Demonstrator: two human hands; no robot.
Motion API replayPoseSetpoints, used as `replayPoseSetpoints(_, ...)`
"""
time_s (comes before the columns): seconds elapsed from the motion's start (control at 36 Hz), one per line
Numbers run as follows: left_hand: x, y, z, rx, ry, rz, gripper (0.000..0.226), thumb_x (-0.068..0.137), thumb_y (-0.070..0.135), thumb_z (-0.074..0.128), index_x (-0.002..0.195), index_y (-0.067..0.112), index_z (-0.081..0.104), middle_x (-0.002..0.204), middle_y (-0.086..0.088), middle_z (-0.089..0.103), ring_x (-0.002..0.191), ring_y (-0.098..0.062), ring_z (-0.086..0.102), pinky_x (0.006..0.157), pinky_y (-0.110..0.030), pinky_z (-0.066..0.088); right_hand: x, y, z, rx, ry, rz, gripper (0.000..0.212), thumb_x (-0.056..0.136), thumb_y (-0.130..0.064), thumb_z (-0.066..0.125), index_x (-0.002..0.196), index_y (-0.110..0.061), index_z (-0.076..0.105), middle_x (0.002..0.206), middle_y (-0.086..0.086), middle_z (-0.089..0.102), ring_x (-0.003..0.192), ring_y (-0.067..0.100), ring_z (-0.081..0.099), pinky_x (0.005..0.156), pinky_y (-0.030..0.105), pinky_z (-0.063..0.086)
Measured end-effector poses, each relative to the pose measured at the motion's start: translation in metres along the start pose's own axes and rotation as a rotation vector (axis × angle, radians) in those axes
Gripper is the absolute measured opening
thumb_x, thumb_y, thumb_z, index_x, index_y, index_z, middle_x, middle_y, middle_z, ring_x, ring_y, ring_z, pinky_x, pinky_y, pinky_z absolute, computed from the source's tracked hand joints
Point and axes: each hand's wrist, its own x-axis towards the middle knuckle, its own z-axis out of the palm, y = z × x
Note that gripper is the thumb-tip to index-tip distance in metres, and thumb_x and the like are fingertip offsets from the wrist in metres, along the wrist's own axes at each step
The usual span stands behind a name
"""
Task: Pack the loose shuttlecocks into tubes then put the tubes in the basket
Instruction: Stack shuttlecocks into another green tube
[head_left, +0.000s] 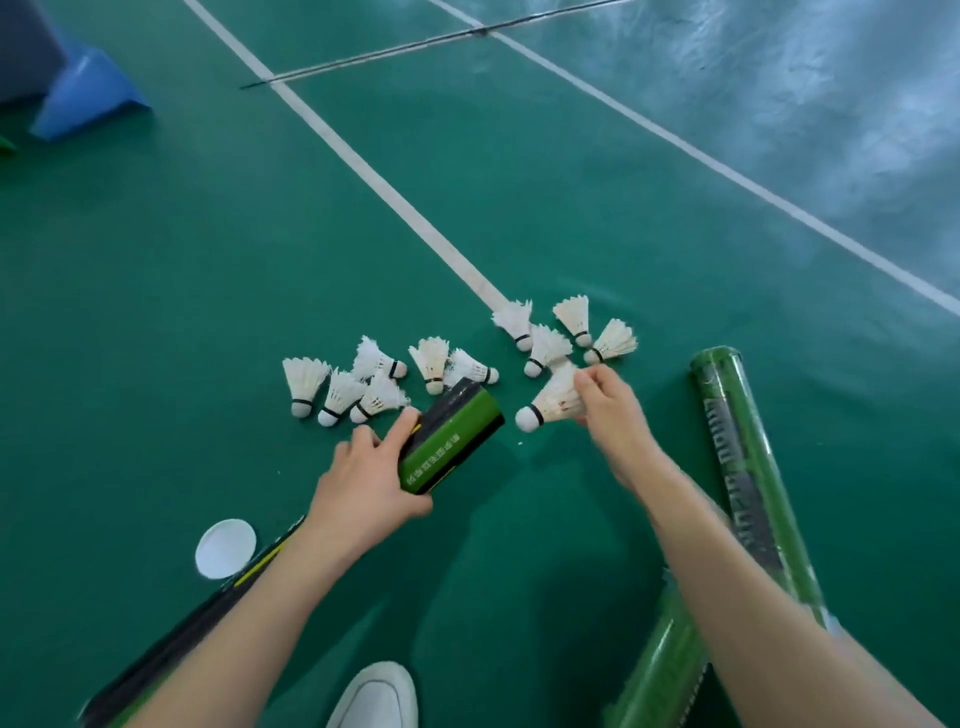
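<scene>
**While one shuttlecock is in the air, ten still lie on the court**

As far as I can see, the left hand (363, 483) has its fingers wrapped round a green-and-black tube (452, 441), held just above the green floor (208, 260) with its far end aimed at the pile. The right hand (608, 410) pinches one shuttlecock (553, 402) by the feathers, cork pointing left, close to that tube's end but not in it.

The rest are loose on the floor. Six sit in a left cluster (358, 387) just beyond the left hand, and the nearest almost touch the tube's far end. Four more make a right cluster (561, 332) at the end of a white court line (363, 166), right behind the held one.

Clutter around it:
- a round white lid (226, 548) lying flat by the left forearm
- a black tube (208, 623), partly hidden under that forearm
- a long green tube (743, 467) lying on the right, with another green one (660, 670) crossing under the right forearm
- a white shoe (376, 696) at the bottom edge
- a blue thing (85, 91) far off at top left; I can't tell what it is
</scene>
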Motion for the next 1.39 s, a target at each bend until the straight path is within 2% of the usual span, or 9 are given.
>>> replayPoseSetpoints(0.06,-0.005,-0.016,0.009,0.025,-0.065,-0.064,0.094,0.070,0.043,0.069,0.144,0.046,0.010,0.112,-0.002,0.035,0.109,-0.023,0.037,0.084,-0.036,0.045,0.000,0.028,0.017,-0.150,-0.053,0.077,0.027,0.101,-0.024,0.042,0.075,-0.018,0.048,0.073,-0.002,0.049,0.069,0.015,0.042,0.060,0.028,0.033)
replayPoseSetpoints(0.11,-0.012,-0.030,0.018,0.035,-0.110,-0.106,0.094,0.070,0.042,0.069,0.144,0.046,0.010,0.114,-0.002,0.035,0.110,-0.024,0.037,0.084,-0.036,0.046,-0.004,0.050,0.030,-0.273,-0.124,0.129,0.021,0.101,-0.025,0.043,0.086,-0.015,0.054,0.084,-0.001,0.055,0.076,0.015,0.047,0.059,0.026,0.033)
replayPoseSetpoints(0.22,-0.027,-0.051,0.032,0.040,-0.164,-0.149,0.094,0.072,0.042,0.067,0.145,0.044,0.009,0.111,-0.001,0.035,0.109,-0.023,0.038,0.086,-0.036,0.046,-0.010,0.072,0.051,-0.347,-0.146,0.174,0.028,0.099,-0.020,0.046,0.124,-0.011,0.052,0.122,0.003,0.056,0.111,0.019,0.051,0.086,0.028,0.039)
replayPoseSetpoints(0.28,-0.033,-0.059,0.036,0.037,-0.177,-0.167,0.094,0.072,0.044,0.067,0.145,0.044,0.008,0.109,-0.001,0.036,0.107,-0.023,0.039,0.087,-0.036,0.046,-0.010,0.075,0.059,-0.410,-0.103,0.119,0.034,0.097,-0.019,0.049,0.130,-0.009,0.049,0.131,0.005,0.052,0.121,0.023,0.047,0.100,0.036,0.038)
replayPoseSetpoints(0.47,-0.043,-0.091,0.038,-0.037,-0.068,-0.265,0.094,0.071,0.047,0.066,0.145,0.038,0.009,0.110,-0.003,0.037,0.104,-0.024,0.041,0.083,-0.038,0.046,-0.033,0.064,0.097,-0.650,-0.003,-0.309,0.027,0.092,-0.014,0.058,0.118,-0.009,0.059,0.122,0.005,0.057,0.125,0.024,0.044,0.106,0.036,0.031)
replayPoseSetpoints(0.81,-0.062,-0.151,0.027,-0.050,0.045,-0.492,0.091,0.080,0.044,0.066,0.146,0.030,0.004,0.131,-0.013,0.033,0.116,-0.032,0.037,0.085,-0.043,0.044,-0.089,0.054,0.210,-0.565,-0.531,-0.452,0.026,0.097,-0.015,0.049,0.122,-0.010,0.056,0.122,0.003,0.056,0.118,0.020,0.045,0.098,0.028,0.037)
replayPoseSetpoints(0.92,-0.071,-0.176,0.021,-0.049,0.092,-0.589,0.093,0.082,0.046,0.064,0.146,0.026,0.001,0.131,-0.016,0.031,0.114,-0.034,0.037,0.082,-0.042,0.042,-0.100,0.057,0.257,-0.636,-0.711,-0.549,0.037,0.095,-0.012,0.049,0.133,-0.011,0.050,0.136,0.007,0.047,0.134,0.024,0.032,0.111,0.037,0.029)
replayPoseSetpoints(1.06,-0.082,-0.207,0.015,-0.049,0.105,-0.712,0.095,0.082,0.045,0.065,0.147,0.025,-0.001,0.135,-0.018,0.029,0.118,-0.037,0.036,0.086,-0.045,0.042,-0.106,0.064,0.305,-0.911,-0.773,-0.681,0.057,0.095,-0.010,0.045,0.147,-0.028,0.032,0.159,0.012,0.009,0.147,0.033,-0.005,0.118,0.051,0.004)
replayPoseSetpoints(1.39,-0.086,-0.227,0.016,-0.082,0.063,-0.793,0.095,0.083,0.044,0.065,0.147,0.026,-0.002,0.143,-0.018,0.023,0.127,-0.037,0.031,0.090,-0.047,0.041,-0.103,0.070,0.334,-1.027,-0.913,-0.789,0.049,0.095,-0.042,0.051,0.137,-0.020,0.037,0.162,-0.001,-0.001,0.149,0.026,-0.008,0.118,0.056,0.004)
